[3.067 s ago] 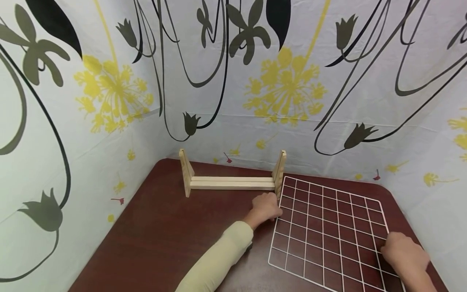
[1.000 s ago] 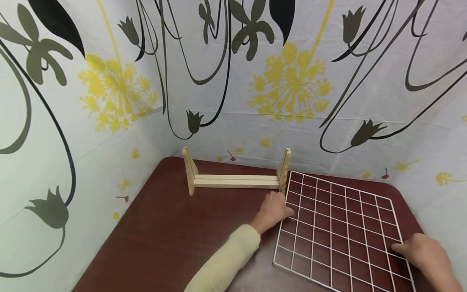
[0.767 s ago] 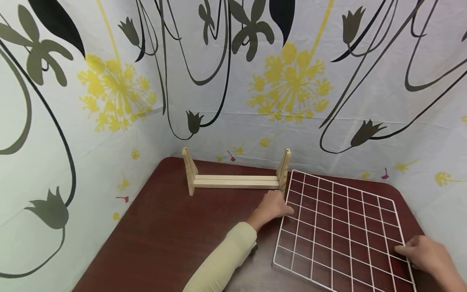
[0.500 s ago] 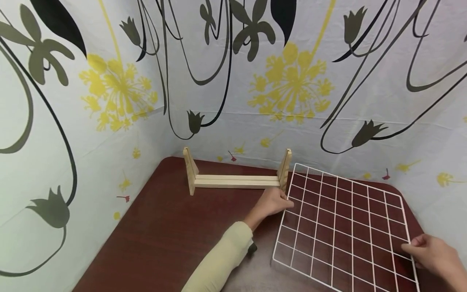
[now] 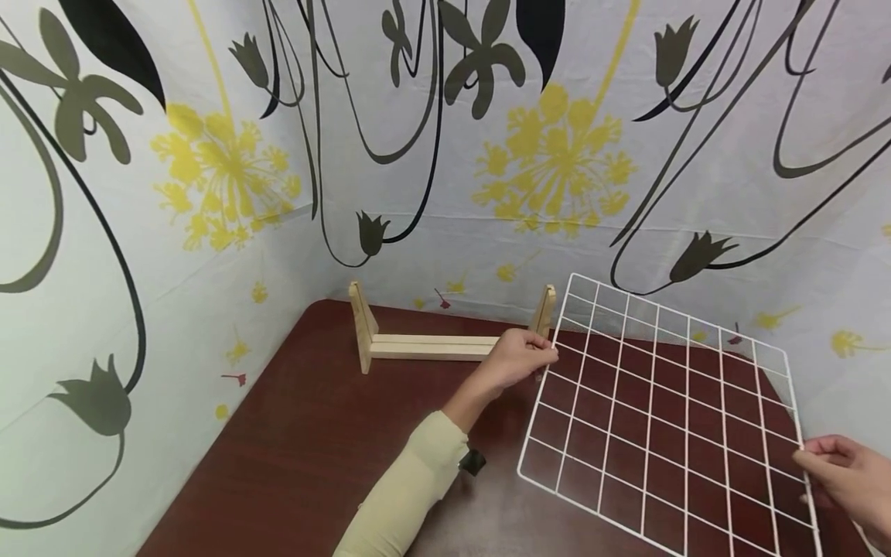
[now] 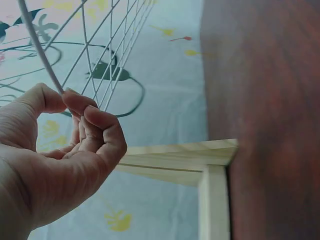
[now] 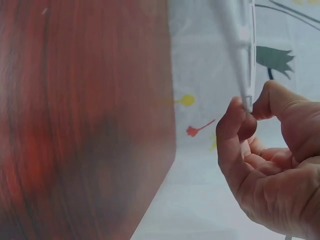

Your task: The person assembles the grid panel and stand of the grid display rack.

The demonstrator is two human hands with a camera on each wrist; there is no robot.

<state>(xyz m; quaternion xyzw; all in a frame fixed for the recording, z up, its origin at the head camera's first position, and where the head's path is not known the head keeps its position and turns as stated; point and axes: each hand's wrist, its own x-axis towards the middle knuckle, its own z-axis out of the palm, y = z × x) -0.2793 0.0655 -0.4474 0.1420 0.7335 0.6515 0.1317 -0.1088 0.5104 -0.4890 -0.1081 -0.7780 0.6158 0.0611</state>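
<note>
A white wire grid (image 5: 650, 414) is held up off the table at a slant, its far edge in front of the patterned cloth. My left hand (image 5: 511, 360) pinches its left edge between thumb and fingers, as the left wrist view also shows at the hand (image 6: 70, 150). On the opposite edge my right hand (image 5: 852, 476) pinches the wire; in the right wrist view thumb and forefinger of the hand (image 7: 280, 160) meet on it. Just behind my left hand stands a wooden frame (image 5: 431, 348) with two uprights, its right end partly hidden.
The dark red table (image 5: 299, 456) meets a patterned cloth (image 5: 418, 178) at the back and on both sides. A small black object (image 5: 473, 463) shows beside the left sleeve (image 5: 411, 483).
The grid has risen from lying near the table to a slant, its far edge higher. Both hands have moved with it, the left upward, the right outward to the right.
</note>
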